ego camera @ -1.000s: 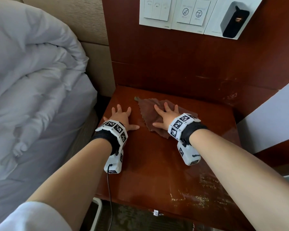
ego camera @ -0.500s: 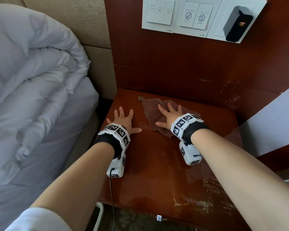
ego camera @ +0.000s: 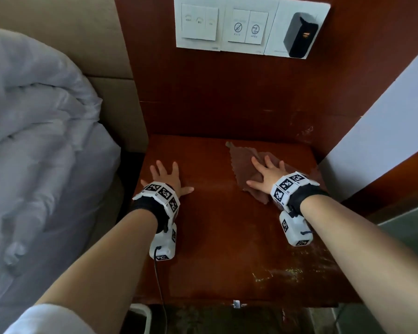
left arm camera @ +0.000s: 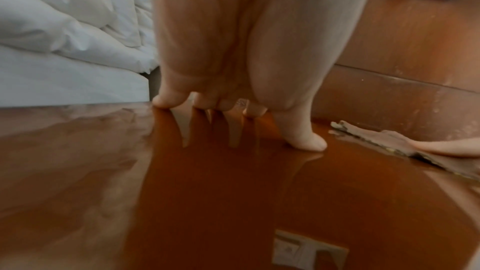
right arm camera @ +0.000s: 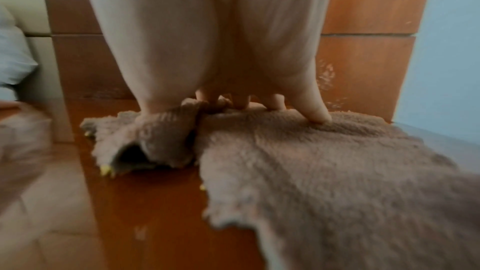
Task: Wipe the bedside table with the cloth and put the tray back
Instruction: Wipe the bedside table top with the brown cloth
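A brown fleecy cloth point(ego camera: 241, 160) lies spread on the back right of the glossy red-brown bedside table point(ego camera: 215, 237). My right hand point(ego camera: 267, 173) presses flat on it, fingers spread toward the back panel. In the right wrist view the right hand point(right arm camera: 233, 100) pins the cloth point(right arm camera: 324, 161), whose left edge is bunched into a fold. My left hand point(ego camera: 165, 177) rests flat and bare on the table's left side, apart from the cloth. The left wrist view shows the left hand's fingertips point(left arm camera: 309, 143) on the wood, with the cloth point(left arm camera: 384, 139) off to the right. No tray is in view.
A bed with a rumpled white duvet point(ego camera: 34, 141) borders the table's left edge. On the wooden back panel hang a white switch plate point(ego camera: 227, 27) and a black plug-in device point(ego camera: 299, 34). A pale wall point(ego camera: 384, 128) closes the right side. Scuff marks point(ego camera: 287, 271) show near the front right.
My right hand has slid the cloth to the right, from beside the left hand toward the table's back right. The left hand has stayed flat on the left side.
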`<move>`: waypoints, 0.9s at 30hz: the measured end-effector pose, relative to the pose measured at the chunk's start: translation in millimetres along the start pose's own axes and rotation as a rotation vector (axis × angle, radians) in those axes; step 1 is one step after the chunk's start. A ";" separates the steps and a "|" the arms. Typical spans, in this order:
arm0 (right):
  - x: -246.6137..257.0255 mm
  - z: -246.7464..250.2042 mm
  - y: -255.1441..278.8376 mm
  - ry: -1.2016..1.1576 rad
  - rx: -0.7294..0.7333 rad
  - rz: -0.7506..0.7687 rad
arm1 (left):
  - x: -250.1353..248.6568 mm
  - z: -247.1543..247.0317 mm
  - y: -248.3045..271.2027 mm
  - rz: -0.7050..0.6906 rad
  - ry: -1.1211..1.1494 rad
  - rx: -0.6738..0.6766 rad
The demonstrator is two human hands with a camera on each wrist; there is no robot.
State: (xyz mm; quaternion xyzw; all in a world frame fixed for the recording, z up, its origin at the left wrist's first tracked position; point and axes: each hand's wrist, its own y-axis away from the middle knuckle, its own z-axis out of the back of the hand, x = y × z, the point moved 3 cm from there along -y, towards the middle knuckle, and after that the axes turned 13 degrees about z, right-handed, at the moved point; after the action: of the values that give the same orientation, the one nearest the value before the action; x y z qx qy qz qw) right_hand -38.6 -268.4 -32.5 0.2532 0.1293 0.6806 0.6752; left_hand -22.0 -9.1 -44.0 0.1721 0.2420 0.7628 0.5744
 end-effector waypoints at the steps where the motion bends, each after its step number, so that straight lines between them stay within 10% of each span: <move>1: -5.3 -1.2 4.5 -0.011 -0.004 -0.018 | -0.8 -0.1 -1.8 0.001 -0.007 -0.004; 19: -28.3 -21.3 50.9 0.008 0.001 -0.051 | -7.0 -2.5 1.7 0.002 -0.008 -0.062; 27: -47.1 -33.5 77.3 0.020 -0.005 0.017 | -92.4 -36.6 57.5 -0.252 -0.092 0.007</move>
State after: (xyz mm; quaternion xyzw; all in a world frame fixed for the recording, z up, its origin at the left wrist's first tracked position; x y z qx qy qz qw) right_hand -123.8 -313.5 -28.6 0.2459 0.1324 0.6890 0.6688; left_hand -61.4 -116.8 -40.1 0.1773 0.2379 0.6750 0.6755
